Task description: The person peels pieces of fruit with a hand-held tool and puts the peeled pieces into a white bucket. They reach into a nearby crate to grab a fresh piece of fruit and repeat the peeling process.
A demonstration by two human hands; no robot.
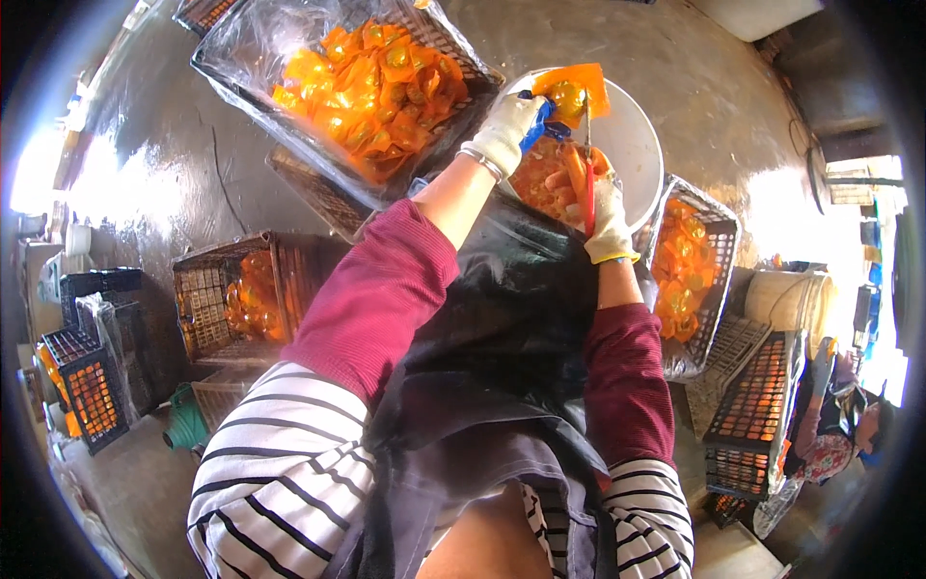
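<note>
Over a round white bucket (pixel 648 135), my left hand (pixel 516 130), in a white glove with blue fingers, pinches an orange plastic packet (pixel 586 82) with something yellow-green and round in it. My right hand (pixel 608 217), also in a white glove, is closed around a red-handled cutting tool (pixel 589 188). Its narrow blade points away from me and touches or overlaps the packet; whether it is a knife or scissors is not clear. The right fingers look orange. Inside the bucket lies a wet, orange-red mass (pixel 540 188), partly hidden by my hands.
A plastic-lined crate (pixel 241 106) heaped with orange packets (pixel 376 92) stands at the far left. Another lined crate (pixel 719 251) of packets is right of the bucket. A crate (pixel 198 314) with packets sits left. Dark crates (pixel 748 415) and a person (pixel 830 434) are at right.
</note>
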